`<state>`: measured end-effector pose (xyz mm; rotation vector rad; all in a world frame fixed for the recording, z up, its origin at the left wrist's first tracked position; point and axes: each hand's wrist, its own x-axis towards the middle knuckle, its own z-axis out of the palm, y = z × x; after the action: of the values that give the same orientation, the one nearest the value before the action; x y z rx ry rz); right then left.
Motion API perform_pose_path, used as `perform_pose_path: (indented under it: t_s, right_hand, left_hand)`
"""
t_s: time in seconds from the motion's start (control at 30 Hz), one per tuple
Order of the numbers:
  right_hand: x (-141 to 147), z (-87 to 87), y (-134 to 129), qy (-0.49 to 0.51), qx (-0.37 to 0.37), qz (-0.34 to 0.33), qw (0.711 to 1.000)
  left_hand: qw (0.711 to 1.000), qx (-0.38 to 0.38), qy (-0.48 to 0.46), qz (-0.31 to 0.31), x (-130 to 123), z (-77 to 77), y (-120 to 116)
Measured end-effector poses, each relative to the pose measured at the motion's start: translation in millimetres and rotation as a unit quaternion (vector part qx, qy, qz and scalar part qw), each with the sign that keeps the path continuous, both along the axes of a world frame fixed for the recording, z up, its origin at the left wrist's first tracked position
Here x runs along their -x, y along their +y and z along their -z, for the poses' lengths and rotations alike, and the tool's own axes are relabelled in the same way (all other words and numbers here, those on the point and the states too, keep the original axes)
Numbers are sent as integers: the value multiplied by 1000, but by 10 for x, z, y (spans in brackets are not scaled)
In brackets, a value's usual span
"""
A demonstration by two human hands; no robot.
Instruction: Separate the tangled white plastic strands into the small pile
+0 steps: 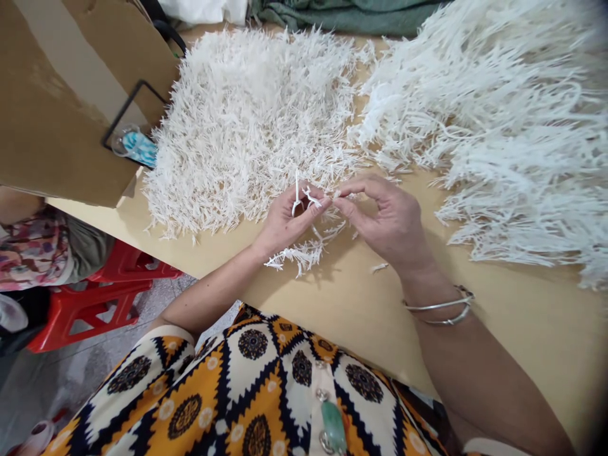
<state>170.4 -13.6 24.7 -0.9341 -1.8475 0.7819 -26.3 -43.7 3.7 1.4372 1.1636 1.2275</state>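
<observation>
My left hand [280, 221] is closed with thumb and index finger pinching a thin white plastic sprig [297, 190], whose forked ends stick up above the fingers. The fingertips of my right hand [389, 215] meet those of the left and pinch a small white end of sprig between thumb and index finger. Just below the left hand, a feathery white strand [300, 255] hangs or lies close to the table; I cannot tell which. One small loose white piece [379, 268] lies on the table [346, 304] below the right hand.
A large heap of short white sprigs [251, 120] spreads behind my hands. Longer white strands [503, 145] are piled at the right. A cardboard box [80, 95] stands at the left, with a blue-and-white striped item [139, 149] beside it. Red stools [90, 310] and a person's patterned clothing [35, 250] show at lower left.
</observation>
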Motion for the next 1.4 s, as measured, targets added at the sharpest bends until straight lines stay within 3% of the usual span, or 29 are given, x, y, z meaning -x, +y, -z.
perform_pose_path:
  t_s: [0.1,0.23,0.33,0.5,0.63,0.8,1.1,1.2,1.27,1.4]
  right_hand:
    - [28,85,1,5,16,44,999]
    - [-17,241,71,54,128,117,983]
    - [-72,271,130,114,143,135,974]
    - [-82,98,95,113,94,117,982]
    - [-21,40,26,43,82,49,994]
    - [26,100,22,43,51,44,997]
    - [114,326,60,132,181,98,970]
    - [-61,438,249,208,185,164,946]
    - [-213,472,366,250,159,182,937]
    - [-298,369,356,216,105,136,961]
  left_hand:
    - [996,-74,31,29,-8,-38,-4]
    - [979,-173,47,98,-71,-84,-46]
    - [992,-113,17,61,-102,-70,-67]
    - [997,46,-35,-48,-55,-37,-21]
    - [996,64,-40,-47,-46,-48,-4]
    - [998,49,-35,-35,-68,-23,-22]
    - [983,-173,36,45,-53,28,5]
    - [967,-217,27,127,-112,-18,-48]
    - [968,-197,23,156,-145,-41,-72]
    - [996,-46,-34,64,-125,-32,-40]
